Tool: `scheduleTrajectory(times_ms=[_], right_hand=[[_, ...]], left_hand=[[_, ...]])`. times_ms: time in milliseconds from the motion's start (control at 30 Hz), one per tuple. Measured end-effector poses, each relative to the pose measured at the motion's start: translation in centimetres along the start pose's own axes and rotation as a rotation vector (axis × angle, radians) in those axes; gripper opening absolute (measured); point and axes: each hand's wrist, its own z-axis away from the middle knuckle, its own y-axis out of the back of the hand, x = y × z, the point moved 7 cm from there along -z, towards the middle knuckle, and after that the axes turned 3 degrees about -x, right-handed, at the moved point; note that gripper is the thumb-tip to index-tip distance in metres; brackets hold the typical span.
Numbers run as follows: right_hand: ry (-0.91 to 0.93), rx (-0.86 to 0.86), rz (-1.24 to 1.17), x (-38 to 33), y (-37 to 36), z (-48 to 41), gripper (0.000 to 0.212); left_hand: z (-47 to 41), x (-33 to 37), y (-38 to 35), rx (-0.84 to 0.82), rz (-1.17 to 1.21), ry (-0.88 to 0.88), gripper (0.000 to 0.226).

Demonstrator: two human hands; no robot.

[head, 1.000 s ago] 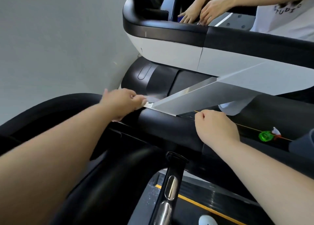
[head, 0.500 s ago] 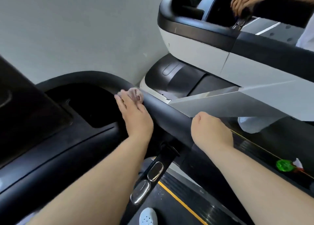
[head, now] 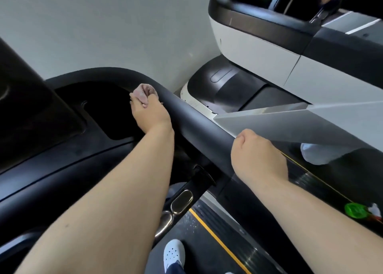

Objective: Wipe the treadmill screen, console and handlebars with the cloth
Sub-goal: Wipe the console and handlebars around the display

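Farther along handlebar [head: 192, 116] now, cloth [head: 144, 93].

A gym: 2 treadmills [head: 192, 116] [head: 269, 52] stand side by side along a grey wall [head: 103, 25].

Cloth [head: 144, 94]: small, pinkish-grey, bunched up, pressed against inner side of the black handlebar [head: 199, 121] near its bend. Handlebar: thick, matte, runs diagonally from upper left to lower right. Console [head: 68, 128]: black, recessed tray just left of cloth.
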Motion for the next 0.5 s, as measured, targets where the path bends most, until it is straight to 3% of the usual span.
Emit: scheduleTrajectory(times_ms=[67, 167, 300, 400, 500], right_hand=[[-0.002, -0.015, -0.01, 0.1, -0.1, -0.2, 0.03], [0.024, -0.061, -0.007, 0.3, -0.3, -0.2, 0.03], [0.104, -0.213, -0.069, 1.5, -0.2, 0.4, 0.033], [0.069, -0.252, -0.07, 3.9, 0.4, 1.8, 0.037], [0.026, -0.158, 0.016, 5.9, 1.2, 3.3, 0.04]], left_hand=[[1.8, -0.5, -0.1, 0.01, 0.011, -0.032, 0.065], [7.2, -1.1, -0.5, 0.006, 0.105, -0.062, 0.054], [16.3, -1.2, -0.7, -0.13, 0.084, -0.081, 0.061], [19.4, -1.5, -1.2, -0.309, -0.126, -0.137, 0.036], [18.0, 0.2, -1.5, -0.521, -0.462, -0.49, 0.025]])
